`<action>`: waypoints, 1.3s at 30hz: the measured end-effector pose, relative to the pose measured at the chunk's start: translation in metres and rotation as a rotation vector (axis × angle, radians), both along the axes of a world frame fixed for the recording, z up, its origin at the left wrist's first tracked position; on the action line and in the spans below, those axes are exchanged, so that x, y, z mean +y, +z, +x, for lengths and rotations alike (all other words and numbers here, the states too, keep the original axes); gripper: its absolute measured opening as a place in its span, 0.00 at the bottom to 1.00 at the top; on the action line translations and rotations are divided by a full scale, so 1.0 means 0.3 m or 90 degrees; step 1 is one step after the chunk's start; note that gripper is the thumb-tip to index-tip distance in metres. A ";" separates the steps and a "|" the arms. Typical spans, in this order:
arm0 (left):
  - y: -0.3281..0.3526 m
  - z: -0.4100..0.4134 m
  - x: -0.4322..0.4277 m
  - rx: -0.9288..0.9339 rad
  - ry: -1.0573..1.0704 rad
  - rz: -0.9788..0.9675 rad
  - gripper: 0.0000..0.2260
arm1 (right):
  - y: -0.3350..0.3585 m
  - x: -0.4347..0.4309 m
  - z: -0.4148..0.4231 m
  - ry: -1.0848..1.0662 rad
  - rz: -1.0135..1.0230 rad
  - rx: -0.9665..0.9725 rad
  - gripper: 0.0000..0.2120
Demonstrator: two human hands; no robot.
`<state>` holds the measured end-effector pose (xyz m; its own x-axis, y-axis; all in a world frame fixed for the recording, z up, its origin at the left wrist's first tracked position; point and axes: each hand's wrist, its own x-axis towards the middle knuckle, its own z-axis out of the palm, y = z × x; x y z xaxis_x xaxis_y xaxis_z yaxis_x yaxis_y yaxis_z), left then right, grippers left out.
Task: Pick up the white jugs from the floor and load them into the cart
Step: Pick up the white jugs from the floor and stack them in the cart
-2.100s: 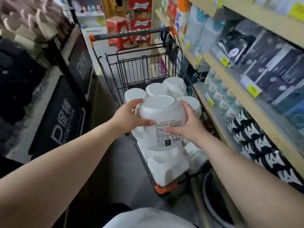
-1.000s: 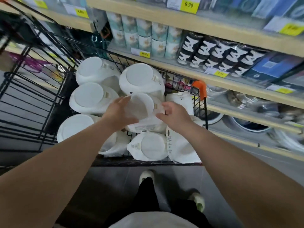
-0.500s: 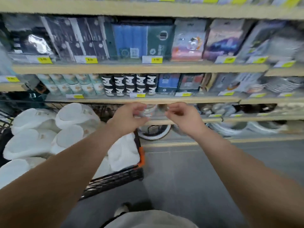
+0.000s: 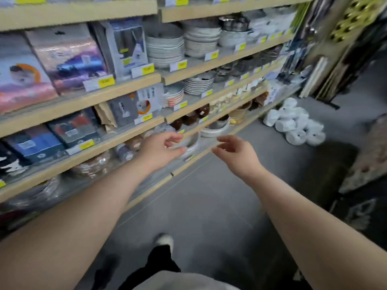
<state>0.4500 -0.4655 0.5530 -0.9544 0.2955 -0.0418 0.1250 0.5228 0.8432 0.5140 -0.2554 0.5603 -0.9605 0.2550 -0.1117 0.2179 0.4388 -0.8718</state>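
white jugs point(image 4: 294, 122), heaped on floor point(image 4: 209, 195)

Shelving point(image 4: 83, 100) runs from the lower left of the frame to the upper right, with stacked plates point(image 4: 165, 49) on an upper-centre tier. A pile of jugs point(image 4: 293, 123) lies on the floor point(image 4: 209, 206) at middle right, near the shelving's far end. At centre, the left hand point(image 4: 161, 148) and right hand point(image 4: 236, 153) hang apart before the lowest shelf.
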 end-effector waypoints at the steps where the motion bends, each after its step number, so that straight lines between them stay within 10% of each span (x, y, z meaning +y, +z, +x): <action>1: -0.010 -0.059 0.067 0.000 -0.027 0.002 0.13 | -0.008 0.061 -0.026 -0.027 0.006 -0.002 0.16; 19: -0.032 -0.995 1.252 -0.033 -0.388 -0.004 0.12 | -0.064 1.031 -0.630 -0.414 0.012 -0.045 0.14; 39: -0.122 -1.708 2.561 -0.106 -0.333 -0.054 0.16 | -0.133 2.455 -1.421 -0.346 0.039 -0.090 0.14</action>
